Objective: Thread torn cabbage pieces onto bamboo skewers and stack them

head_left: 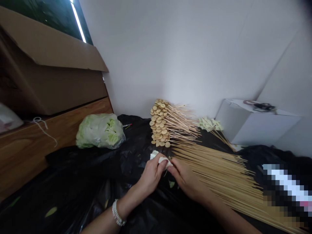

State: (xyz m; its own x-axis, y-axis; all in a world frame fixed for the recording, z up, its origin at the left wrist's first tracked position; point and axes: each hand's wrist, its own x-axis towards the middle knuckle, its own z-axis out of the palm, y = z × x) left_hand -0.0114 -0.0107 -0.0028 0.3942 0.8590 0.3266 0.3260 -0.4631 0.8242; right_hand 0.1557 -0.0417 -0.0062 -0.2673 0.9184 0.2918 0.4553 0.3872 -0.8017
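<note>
My left hand [153, 172], with a white bead bracelet at its wrist, is closed around a crumpled white piece [154, 155] that looks like tissue paper. My right hand [184, 175] meets it from the other side, fingers pinched at the near end of the same piece. Just beyond my hands stands a pile of skewers threaded with round pale slices [159, 122], their sticks pointing right. Long bare bamboo sticks [219, 175] lie in a broad layer beside and under my right forearm. My fingertips partly hide the white piece.
Black plastic sheeting [85, 175] covers the surface, with leaf scraps on it. A clear bag of cut cabbage [101, 130] sits left. Several skewers with pale green pieces [211, 124] lie near a white box [253, 122]. A cardboard box [65, 84] stands on a wooden ledge [26, 154].
</note>
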